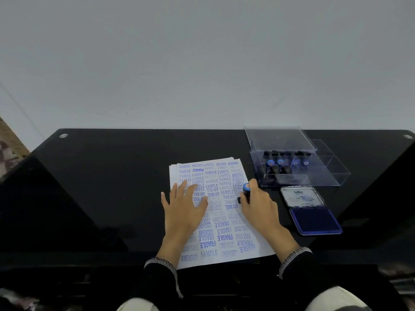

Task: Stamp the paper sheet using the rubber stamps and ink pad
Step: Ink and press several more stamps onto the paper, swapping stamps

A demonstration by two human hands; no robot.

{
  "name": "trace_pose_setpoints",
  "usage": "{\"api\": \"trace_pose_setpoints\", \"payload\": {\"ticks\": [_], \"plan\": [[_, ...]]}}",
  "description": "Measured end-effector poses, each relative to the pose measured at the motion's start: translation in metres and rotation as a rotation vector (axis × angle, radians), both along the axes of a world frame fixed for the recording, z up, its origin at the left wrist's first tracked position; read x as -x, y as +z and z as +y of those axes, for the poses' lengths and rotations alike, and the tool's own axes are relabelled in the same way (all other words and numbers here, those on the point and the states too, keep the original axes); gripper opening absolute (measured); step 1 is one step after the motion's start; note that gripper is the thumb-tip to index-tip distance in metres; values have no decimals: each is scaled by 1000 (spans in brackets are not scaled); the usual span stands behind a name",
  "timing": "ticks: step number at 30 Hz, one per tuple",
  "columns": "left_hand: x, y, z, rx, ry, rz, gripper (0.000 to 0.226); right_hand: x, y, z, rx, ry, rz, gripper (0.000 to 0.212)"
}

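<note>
We see a glossy black table set against a pale grey wall. On it our left hand lies flat with fingers spread on the paper sheet, which is crowded with blue imprints, while our right hand curls round a black rubber stamp at the sheet's right edge. Further right sit the clear plastic box holding more stamps and, nearer us, the open blue ink pad.

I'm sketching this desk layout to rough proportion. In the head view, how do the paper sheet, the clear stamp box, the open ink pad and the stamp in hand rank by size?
1. paper sheet
2. clear stamp box
3. open ink pad
4. stamp, partly hidden by the right hand
</note>
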State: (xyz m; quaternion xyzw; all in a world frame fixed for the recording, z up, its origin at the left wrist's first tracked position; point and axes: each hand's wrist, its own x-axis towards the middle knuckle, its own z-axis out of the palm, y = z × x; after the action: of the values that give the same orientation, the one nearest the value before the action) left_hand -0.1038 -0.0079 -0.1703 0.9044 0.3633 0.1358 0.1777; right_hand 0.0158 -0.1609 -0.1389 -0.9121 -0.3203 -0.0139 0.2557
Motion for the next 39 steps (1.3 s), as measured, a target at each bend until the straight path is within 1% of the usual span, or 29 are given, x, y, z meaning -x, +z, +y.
{"api": "trace_pose_setpoints", "payload": {"ticks": [6,8,9,11,13,15,17,20,22,27,34,37,39], "plan": [[-1,-1,0,3,0,1,56,0,-7,-4,-25,4,-25,18],[-1,-1,0,0,2,-2,56,-4,-8,-5,-42,12,34,18],[-1,-1,0,-3,3,-7,56,-8,-7,-6,-80,4,110,18],[-1,-1,0,-7,2,-15,56,-16,-4,-7,-251,-48,306,19],[-1,-2,0,-9,2,-15,56,-22,-4,-11,-480,-124,434,20],[-1,-2,0,-5,3,-13,56,-26,-3,-17,-665,-201,568,16],[-1,-2,0,-8,4,-15,56,-29,-3,-21,-796,-243,690,12],[0,-3,0,-18,2,-18,56,-31,-3,-22,-910,-285,779,9],[0,-3,0,-22,1,-20,57,-29,-2,-21,-954,-292,794,10],[0,-3,0,-29,-1,-24,57,-27,-4,-21,-970,-278,759,13],[1,-3,-1,-18,0,-20,57,-21,-8,-21,-823,-201,593,15],[1,-2,-1,-19,2,-21,57,-23,5,-20,-861,-167,535,11],[0,-2,0,-24,5,-20,57,-28,19,-21,-899,-144,483,13]]}}
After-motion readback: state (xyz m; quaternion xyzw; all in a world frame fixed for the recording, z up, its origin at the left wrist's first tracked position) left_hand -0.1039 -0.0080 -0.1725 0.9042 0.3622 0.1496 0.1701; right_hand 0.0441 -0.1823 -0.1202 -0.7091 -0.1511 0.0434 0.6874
